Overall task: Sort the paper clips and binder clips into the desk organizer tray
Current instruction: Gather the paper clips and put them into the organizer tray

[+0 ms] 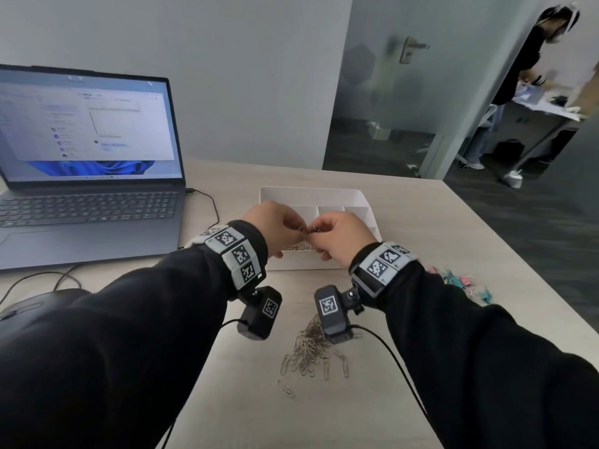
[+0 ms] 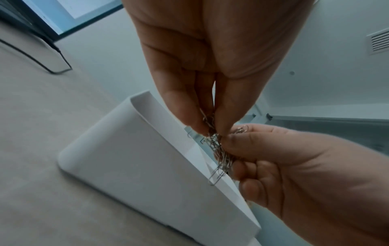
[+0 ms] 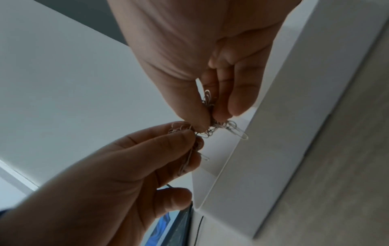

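An open dark grey laptop (image 1: 87,176) is sitting at the far left of the pale wood-grain desk (image 1: 421,228), its screen lit, with a thin black cable (image 1: 207,202) running from its right side. A black computer mouse (image 1: 29,307) is lying at the near left edge, partly hidden by the left sleeve. In the background, through a doorway at the far right, another person is standing at a second table.

The white plastic desk organizer tray (image 1: 311,196) with several compartments is sitting in the middle of the desk, just beyond both hands; its near compartment is already holding a layer of silver clips. A loose pile of silver wire paper clips (image 1: 311,351) is lying on the desk nearer the person, below the wrists, partly covered by the right wrist camera. A small scatter of pink and teal binder clips (image 1: 460,281) is lying to the right, just beyond the right forearm.

Both hands are meeting above the tray's near compartment. The left hand (image 2: 202,50) is pinching a tangled bunch of silver paper clips (image 2: 216,149) between thumb and fingertips, with the bunch hanging down over the tray's wall. The right hand (image 3: 202,41) is pinching the same bunch from the other side, thumb pressed against curled fingers, a few clips sticking out sideways.
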The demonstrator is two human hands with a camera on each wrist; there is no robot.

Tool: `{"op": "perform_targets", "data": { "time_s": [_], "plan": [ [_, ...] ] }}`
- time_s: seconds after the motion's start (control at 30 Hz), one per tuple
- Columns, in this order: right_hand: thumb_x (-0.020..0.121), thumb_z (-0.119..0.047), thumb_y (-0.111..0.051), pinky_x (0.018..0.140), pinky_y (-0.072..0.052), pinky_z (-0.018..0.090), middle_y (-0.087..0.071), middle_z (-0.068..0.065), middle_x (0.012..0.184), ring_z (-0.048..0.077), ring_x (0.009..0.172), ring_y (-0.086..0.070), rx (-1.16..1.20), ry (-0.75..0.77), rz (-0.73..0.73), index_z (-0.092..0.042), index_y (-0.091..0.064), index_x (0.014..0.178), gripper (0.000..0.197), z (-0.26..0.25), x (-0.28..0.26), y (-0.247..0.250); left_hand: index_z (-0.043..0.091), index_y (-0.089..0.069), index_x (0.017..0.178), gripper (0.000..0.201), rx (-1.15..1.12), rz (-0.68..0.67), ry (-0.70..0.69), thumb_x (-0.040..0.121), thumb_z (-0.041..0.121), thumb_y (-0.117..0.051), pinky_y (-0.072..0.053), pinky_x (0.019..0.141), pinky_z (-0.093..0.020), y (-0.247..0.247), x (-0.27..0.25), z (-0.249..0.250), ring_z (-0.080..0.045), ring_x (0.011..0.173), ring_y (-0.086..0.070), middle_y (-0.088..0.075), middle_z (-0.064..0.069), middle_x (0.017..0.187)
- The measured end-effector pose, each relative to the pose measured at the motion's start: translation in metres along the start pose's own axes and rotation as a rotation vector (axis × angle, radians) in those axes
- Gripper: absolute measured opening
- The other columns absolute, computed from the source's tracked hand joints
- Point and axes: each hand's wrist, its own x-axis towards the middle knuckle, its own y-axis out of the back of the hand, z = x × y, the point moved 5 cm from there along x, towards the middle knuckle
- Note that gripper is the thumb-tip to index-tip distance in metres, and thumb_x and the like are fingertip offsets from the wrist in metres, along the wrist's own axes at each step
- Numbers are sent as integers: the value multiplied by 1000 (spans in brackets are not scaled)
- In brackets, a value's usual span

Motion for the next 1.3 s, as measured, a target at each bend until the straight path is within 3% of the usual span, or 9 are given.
{"op": "perform_targets", "data": {
  "time_s": [0.2, 0.3, 0.47, 0.6, 0.77, 0.9, 1.0, 1.13, 1.3],
  "plan": [
    [79, -19, -72, 67, -63, 43, -74, 3, 72, 25, 64, -71, -171, 24, 22, -23, -73, 83, 6, -5, 33, -11, 27, -75, 100, 19, 234, 19, -7, 84, 30, -65, -49, 61, -22, 5, 27, -11, -12, 69, -62, -73, 6, 95],
    [80, -23, -72, 71, -62, 36, -75, 1, 85, 21, 70, -71, -251, 24, -10, -23, -74, 95, 15, -5, 37, -18, 30, -72, 102, 20, 362, 9, 2, 84, 29, -64, -40, 65, -21, 3, 31, -14, -12, 75, -56, -72, 6, 99],
    [84, -25, -71, 81, -59, 34, -74, -5, 102, 13, 77, -67, -292, 30, -12, -25, -73, 105, 21, -1, 35, -17, 31, -68, 109, 26, 364, -49, 20, 83, 31, -65, -44, 75, -22, -3, 28, -19, -11, 85, -59, -71, 10, 104],
    [87, -24, -69, 78, -56, 33, -69, -12, 86, 3, 65, -56, -194, 79, 22, -27, -73, 96, 11, -2, 15, -8, 27, -70, 113, 29, 348, -61, -42, 86, 34, -64, -49, 86, -26, -2, 11, -15, -13, 99, -64, -71, 8, 109],
    [90, -27, -68, 78, -52, 27, -67, -16, 82, 1, 77, -61, -131, 61, -41, -30, -73, 93, 6, 11, -40, 0, 30, -73, 93, 12, 193, 22, -57, 84, 37, -68, -40, 70, -17, 1, -24, -19, -4, 79, -60, -64, 18, 83],
    [90, -38, -68, 78, -50, 19, -68, -14, 92, -2, 83, -61, -297, -26, -246, -32, -69, 100, 12, 36, -83, 0, 29, -74, 88, 15, 232, -182, -101, 82, 42, -70, -40, 61, -13, -14, -60, -18, 2, 72, -58, -66, 16, 80],
    [86, -45, -69, 80, -49, 19, -66, -14, 96, 0, 89, -61, -426, -82, -283, -32, -69, 104, 22, 56, -102, 7, 28, -70, 86, 25, 305, -366, -39, 76, 50, -74, -42, 52, -16, -28, -82, -20, -2, 68, -58, -68, 11, 86],
    [80, -42, -75, 82, -53, 25, -67, -8, 98, 8, 91, -63, -464, -123, -246, -28, -72, 101, 26, 66, -117, 16, 21, -70, 83, 52, 495, -581, 37, 60, 67, -76, -52, 64, -24, -47, -105, -20, -8, 61, -60, -73, 6, 73],
    [72, -41, -81, 81, -55, 29, -64, -5, 98, 13, 91, -63, -484, -74, -314, -29, -71, 104, 35, 61, -132, 3, 17, -74, 89, 47, 559, -721, 31, 64, 56, -80, -47, 58, -20, -64, -124, -11, -6, 56, -59, -70, 5, 68]
  ]
}}
